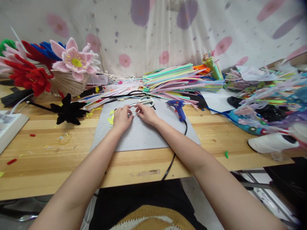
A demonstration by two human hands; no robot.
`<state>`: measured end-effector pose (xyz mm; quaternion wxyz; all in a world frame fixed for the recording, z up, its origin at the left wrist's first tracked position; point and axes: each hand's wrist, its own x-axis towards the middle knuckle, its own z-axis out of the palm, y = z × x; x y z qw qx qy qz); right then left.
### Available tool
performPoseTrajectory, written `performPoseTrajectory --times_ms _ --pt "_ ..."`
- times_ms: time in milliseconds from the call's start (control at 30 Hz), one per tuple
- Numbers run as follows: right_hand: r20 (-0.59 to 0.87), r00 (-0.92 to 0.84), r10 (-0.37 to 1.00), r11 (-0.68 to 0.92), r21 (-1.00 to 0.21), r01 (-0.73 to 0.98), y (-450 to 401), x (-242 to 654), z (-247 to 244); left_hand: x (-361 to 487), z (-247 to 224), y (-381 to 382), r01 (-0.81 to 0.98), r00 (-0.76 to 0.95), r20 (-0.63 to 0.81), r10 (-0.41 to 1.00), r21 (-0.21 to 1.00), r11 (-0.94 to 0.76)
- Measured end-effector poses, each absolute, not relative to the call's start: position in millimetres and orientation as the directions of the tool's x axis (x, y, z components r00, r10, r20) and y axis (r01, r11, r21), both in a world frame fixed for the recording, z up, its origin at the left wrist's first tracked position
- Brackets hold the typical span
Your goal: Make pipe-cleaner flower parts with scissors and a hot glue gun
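Observation:
Over the grey cutting mat (148,137), my left hand (122,118) and my right hand (146,113) are close together with fingers bent. Between their fingertips is a thin whitish piece (134,114), too small for me to tell its kind. Scissors with pale handles (146,101) lie just beyond my fingers, their blades partly hidden by my hands. To the right of my right hand, a blue hot glue gun (178,108) rests on the mat. Yellow scraps (111,118) lie beside my left hand.
A black fuzzy flower (68,110) lies left of the mat, before pink and red flowers (73,60). Bundled colourful pipe cleaners (170,78) line the back. A white power strip (11,129) sits at left, a white roll (272,142) at right. The glue gun's cord (171,164) crosses the front edge.

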<state>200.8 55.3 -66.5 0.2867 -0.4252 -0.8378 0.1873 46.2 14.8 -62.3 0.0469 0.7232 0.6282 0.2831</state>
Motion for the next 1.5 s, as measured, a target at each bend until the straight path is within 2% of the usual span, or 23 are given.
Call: performPoseTrajectory --times_ms 300,533,700,867,1033,1200,1400,1500 --pt "0.326 -0.412 0.851 0.525 -0.572 0.63 52 199 -72 45 -65 15 0.878 0.013 0.348 0.938 0.445 -0.177" --pt "0.33 -0.176 0.927 0.369 -0.73 0.575 62 224 -62 44 -65 15 0.851 -0.01 0.33 0.944 0.499 -0.165" --pt "0.25 -0.3 0.921 0.367 -0.816 0.447 56 236 -51 44 -60 7 0.854 0.037 0.378 0.925 0.469 -0.226" --pt "0.231 -0.335 0.914 0.369 -0.815 0.446 40 228 -50 50 -50 -7 0.821 0.012 0.437 0.9 0.509 -0.258" --pt "0.263 -0.379 0.887 0.418 -0.807 0.418 36 222 -57 57 -52 -13 0.761 0.067 0.309 0.949 0.599 -0.249" --pt "0.256 -0.415 0.873 0.431 -0.801 0.415 33 223 -58 56 -57 -12 0.79 0.093 0.287 0.953 0.562 -0.246" --pt "0.231 -0.419 0.878 0.434 -0.754 0.493 31 234 -49 55 -55 -18 0.801 0.014 0.196 0.98 0.585 -0.128" --pt "0.16 -0.403 0.901 0.383 -0.731 0.566 29 262 -32 52 -53 -23 0.806 -0.036 0.149 0.988 0.59 -0.059"
